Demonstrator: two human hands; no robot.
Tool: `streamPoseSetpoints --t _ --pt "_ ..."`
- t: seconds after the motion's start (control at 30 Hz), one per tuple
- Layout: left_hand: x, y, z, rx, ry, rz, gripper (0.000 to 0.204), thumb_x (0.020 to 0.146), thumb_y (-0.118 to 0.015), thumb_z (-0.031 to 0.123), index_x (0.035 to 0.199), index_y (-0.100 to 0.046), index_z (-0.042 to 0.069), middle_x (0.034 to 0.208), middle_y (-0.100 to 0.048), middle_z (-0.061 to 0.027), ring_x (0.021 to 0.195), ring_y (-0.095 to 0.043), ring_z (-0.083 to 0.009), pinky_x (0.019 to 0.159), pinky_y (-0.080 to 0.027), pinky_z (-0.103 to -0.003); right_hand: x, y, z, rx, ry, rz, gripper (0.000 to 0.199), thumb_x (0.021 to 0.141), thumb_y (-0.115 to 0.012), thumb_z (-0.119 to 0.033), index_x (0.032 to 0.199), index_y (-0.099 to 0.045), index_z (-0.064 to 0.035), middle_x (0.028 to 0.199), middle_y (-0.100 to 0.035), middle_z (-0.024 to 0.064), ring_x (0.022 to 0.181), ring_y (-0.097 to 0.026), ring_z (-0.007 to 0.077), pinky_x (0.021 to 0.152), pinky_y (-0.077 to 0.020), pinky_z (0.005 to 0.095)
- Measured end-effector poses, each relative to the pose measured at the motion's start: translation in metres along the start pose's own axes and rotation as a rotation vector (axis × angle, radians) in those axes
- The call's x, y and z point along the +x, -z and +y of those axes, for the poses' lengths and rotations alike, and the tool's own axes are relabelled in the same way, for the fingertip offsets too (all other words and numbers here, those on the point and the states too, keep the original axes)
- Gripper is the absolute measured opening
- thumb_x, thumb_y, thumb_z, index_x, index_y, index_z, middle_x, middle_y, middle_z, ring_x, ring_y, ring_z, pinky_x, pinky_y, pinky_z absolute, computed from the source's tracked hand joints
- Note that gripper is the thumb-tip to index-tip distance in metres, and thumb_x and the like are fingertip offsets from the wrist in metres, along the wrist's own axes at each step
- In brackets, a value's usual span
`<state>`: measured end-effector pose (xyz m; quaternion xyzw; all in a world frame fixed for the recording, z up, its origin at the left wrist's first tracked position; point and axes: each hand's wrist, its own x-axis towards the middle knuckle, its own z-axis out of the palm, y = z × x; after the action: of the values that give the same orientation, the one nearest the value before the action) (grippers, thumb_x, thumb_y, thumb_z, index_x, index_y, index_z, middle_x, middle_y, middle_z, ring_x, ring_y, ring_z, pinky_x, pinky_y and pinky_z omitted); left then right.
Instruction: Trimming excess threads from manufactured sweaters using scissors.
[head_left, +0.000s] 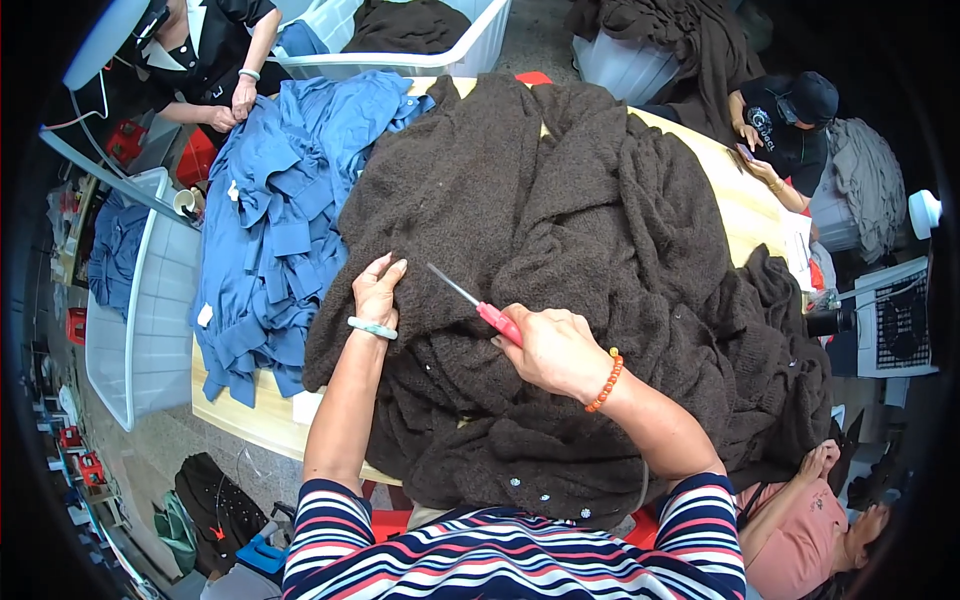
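Note:
A large heap of dark brown knit garments point(600, 200) covers the middle of the table in front of me. My left hand point(376, 292) rests on the left part of the heap, fingers curled into the knit and pinching a bit of it. In my right hand point(555, 350) is a pair of small scissors point(490, 312) with a red handle; their slim metal tip points up and left, a little above the knit and to the right of my left hand. My right fingers wrap the handle, so part of it is hidden. Small shiny buttons point(545, 497) dot the near edge.
Blue shirts point(290, 200) are piled on the left of the wooden table point(240, 415). A white bin point(140, 340) stands beyond its left edge, another point(490, 50) at the back. Co-workers are at the far left point(200, 60), far right point(795, 130) and near right point(800, 530).

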<state>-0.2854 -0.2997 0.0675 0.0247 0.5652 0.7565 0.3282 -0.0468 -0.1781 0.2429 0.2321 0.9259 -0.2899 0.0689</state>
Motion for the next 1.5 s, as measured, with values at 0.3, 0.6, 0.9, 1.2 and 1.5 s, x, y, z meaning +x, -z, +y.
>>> streamPoseSetpoints --t 0.3,0.6,0.9,1.2,1.5 --pt "-0.001 0.004 0.001 0.024 0.021 -0.042 0.038 0.083 -0.071 -0.003 0.119 -0.059 -0.005 0.106 -0.066 -0.0065 0.093 -0.063 -0.0145 0.086 -0.050 -0.027 0.001 0.000 0.001 0.028 0.049 -0.061 0.031 0.090 -0.060 -0.028 0.109 -0.060 -0.0031 0.082 -0.068 0.0213 0.083 -0.067 0.0389 0.077 -0.0520 0.0476" --pt "0.015 -0.016 0.040 0.009 0.203 -0.308 0.028 0.088 -0.066 0.008 0.115 -0.061 0.001 0.105 -0.067 -0.0058 0.095 -0.064 -0.0162 0.088 -0.051 -0.030 0.006 0.007 0.004 0.087 0.021 -0.033 0.024 0.090 -0.059 -0.023 0.099 -0.056 -0.0005 0.076 -0.066 0.0215 0.078 -0.067 0.0401 0.071 -0.0520 0.0495" --pt "0.017 -0.024 0.027 0.178 0.065 -0.257 0.017 0.086 -0.069 0.002 0.102 -0.066 -0.003 0.096 -0.068 -0.0038 0.084 -0.062 -0.0098 0.079 -0.049 -0.023 0.017 0.001 0.009 0.047 0.029 -0.024 0.028 0.089 -0.061 -0.029 0.100 -0.060 -0.0035 0.079 -0.066 0.0203 0.083 -0.067 0.0386 0.076 -0.0510 0.0479" --pt "0.037 -0.041 0.049 0.299 0.046 -0.304 0.036 0.092 -0.065 0.021 0.120 -0.061 -0.002 0.116 -0.064 -0.0072 0.106 -0.060 -0.0147 0.094 -0.045 -0.029 0.026 0.007 0.019 0.118 -0.046 -0.110 0.032 0.090 -0.060 -0.031 0.110 -0.059 -0.0066 0.087 -0.067 0.0212 0.089 -0.065 0.0413 0.080 -0.0501 0.0490" --pt "0.088 -0.071 0.031 0.660 -0.043 -0.357 0.008 0.082 -0.072 0.005 0.088 -0.072 -0.001 0.081 -0.069 -0.0016 0.070 -0.061 -0.0083 0.065 -0.048 -0.023 0.043 0.012 0.030 0.022 -0.139 0.041 0.030 0.090 -0.060 -0.032 0.103 -0.059 -0.0042 0.082 -0.066 0.0204 0.086 -0.065 0.0408 0.078 -0.0505 0.0492"
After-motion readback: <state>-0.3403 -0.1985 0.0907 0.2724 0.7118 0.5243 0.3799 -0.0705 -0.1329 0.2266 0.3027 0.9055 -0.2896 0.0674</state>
